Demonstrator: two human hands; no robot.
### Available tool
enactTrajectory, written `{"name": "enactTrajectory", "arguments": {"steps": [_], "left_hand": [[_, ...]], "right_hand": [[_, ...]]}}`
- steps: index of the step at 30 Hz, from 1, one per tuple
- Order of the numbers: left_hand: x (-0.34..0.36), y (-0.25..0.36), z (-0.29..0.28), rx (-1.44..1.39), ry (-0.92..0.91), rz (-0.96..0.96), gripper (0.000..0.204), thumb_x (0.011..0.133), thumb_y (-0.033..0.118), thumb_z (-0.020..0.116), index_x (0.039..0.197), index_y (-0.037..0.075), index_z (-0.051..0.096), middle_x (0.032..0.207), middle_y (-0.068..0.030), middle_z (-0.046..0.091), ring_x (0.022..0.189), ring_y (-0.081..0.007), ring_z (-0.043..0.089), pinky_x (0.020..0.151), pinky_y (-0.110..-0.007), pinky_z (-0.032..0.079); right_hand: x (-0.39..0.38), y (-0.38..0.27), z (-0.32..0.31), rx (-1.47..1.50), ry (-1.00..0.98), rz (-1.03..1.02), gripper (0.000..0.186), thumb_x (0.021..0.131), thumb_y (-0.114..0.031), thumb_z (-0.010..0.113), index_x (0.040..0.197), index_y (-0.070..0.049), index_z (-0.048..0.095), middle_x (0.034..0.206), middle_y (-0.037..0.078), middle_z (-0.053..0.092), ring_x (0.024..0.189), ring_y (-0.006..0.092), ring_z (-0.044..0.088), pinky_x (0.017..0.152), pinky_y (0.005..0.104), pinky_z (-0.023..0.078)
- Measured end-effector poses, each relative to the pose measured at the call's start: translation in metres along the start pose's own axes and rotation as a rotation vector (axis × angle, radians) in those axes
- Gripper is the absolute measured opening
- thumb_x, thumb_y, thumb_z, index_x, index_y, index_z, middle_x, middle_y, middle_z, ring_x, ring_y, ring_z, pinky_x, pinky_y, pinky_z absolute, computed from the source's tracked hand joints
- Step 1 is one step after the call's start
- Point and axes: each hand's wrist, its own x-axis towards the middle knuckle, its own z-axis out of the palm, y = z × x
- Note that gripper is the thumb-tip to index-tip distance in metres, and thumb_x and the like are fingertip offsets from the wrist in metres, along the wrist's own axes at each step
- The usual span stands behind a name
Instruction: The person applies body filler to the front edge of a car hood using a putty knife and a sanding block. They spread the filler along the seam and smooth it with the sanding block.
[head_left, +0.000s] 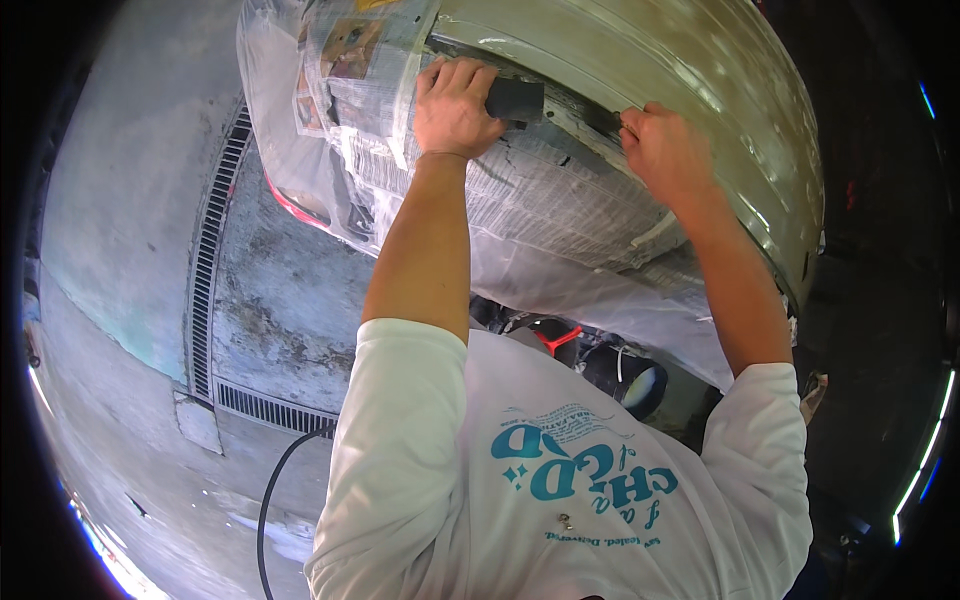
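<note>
My left hand (455, 108) rests on the paper-masked car body, its fingers bent. A flat dark rectangular piece (518, 101), like a sanding sheet, sticks out between its thumb and fingers. My right hand (668, 150) is closed in a pinch at the dark gap along the panel's edge. What its fingertips hold is too small and hidden to tell. Between the hands a dark, scuffed strip (580, 112) runs along the tan car panel (660, 50). Printed masking paper (550, 200) covers the surface below that strip.
Clear plastic sheeting (272, 110) hangs over the car's left side, by a red lamp (292, 205). A metal floor drain (207, 240) crosses the concrete floor (120, 200). A black hose (268, 510) curves at lower left. Under the car's edge are a red part (558, 338) and a dark cylinder (625, 378).
</note>
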Motion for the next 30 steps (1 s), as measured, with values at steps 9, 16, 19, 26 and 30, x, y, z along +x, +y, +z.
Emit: {"name": "enactTrajectory", "arguments": {"steps": [9, 16, 19, 26, 30], "left_hand": [[-0.005, -0.003, -0.001, -0.023, 0.002, 0.002, 0.05, 0.059, 0.016, 0.081, 0.108, 0.017, 0.072, 0.113, 0.001, 0.07, 0.114, -0.0239, 0.064, 0.111, -0.044, 0.041], [0.001, -0.002, -0.001, -0.006, -0.039, 0.02, 0.051, 0.055, 0.024, 0.086, 0.104, 0.017, 0.073, 0.108, 0.0004, 0.068, 0.111, -0.0227, 0.063, 0.111, -0.044, 0.041], [-0.003, -0.006, 0.001, 0.005, -0.024, 0.014, 0.051, 0.056, 0.024, 0.087, 0.104, 0.017, 0.072, 0.111, 0.0011, 0.068, 0.112, -0.0223, 0.063, 0.11, -0.044, 0.042], [0.0, -0.006, 0.004, 0.006, 0.026, 0.011, 0.047, 0.057, 0.024, 0.086, 0.102, 0.016, 0.073, 0.108, 0.0008, 0.069, 0.111, -0.0226, 0.064, 0.106, -0.042, 0.043], [-0.004, 0.001, 0.0, -0.008, -0.011, 0.004, 0.047, 0.056, 0.022, 0.085, 0.101, 0.017, 0.073, 0.107, 0.0015, 0.069, 0.11, -0.0228, 0.064, 0.106, -0.042, 0.043]], "right_hand": [[0.014, -0.008, 0.003, -0.115, -0.103, -0.059, 0.016, 0.09, -0.015, 0.071, 0.103, -0.007, 0.077, 0.093, 0.016, 0.072, 0.078, 0.0378, 0.073, 0.07, 0.0491, 0.059], [0.091, 0.056, -0.021, 0.257, -0.511, -0.154, 0.018, 0.089, -0.018, 0.076, 0.098, -0.003, 0.074, 0.095, 0.019, 0.076, 0.084, 0.0352, 0.072, 0.078, 0.0481, 0.057], [0.058, 0.025, -0.02, 0.078, -0.312, -0.073, 0.019, 0.09, -0.022, 0.076, 0.097, -0.004, 0.074, 0.094, 0.017, 0.076, 0.085, 0.0367, 0.072, 0.079, 0.0483, 0.057], [0.046, 0.006, -0.006, -0.079, -0.187, -0.116, 0.02, 0.09, -0.024, 0.077, 0.094, -0.005, 0.075, 0.093, 0.017, 0.074, 0.082, 0.038, 0.069, 0.074, 0.0493, 0.054], [0.085, 0.058, -0.012, 0.236, -0.474, -0.063, 0.021, 0.09, -0.026, 0.078, 0.093, -0.006, 0.075, 0.09, 0.017, 0.073, 0.081, 0.0376, 0.069, 0.073, 0.0482, 0.054]]}}
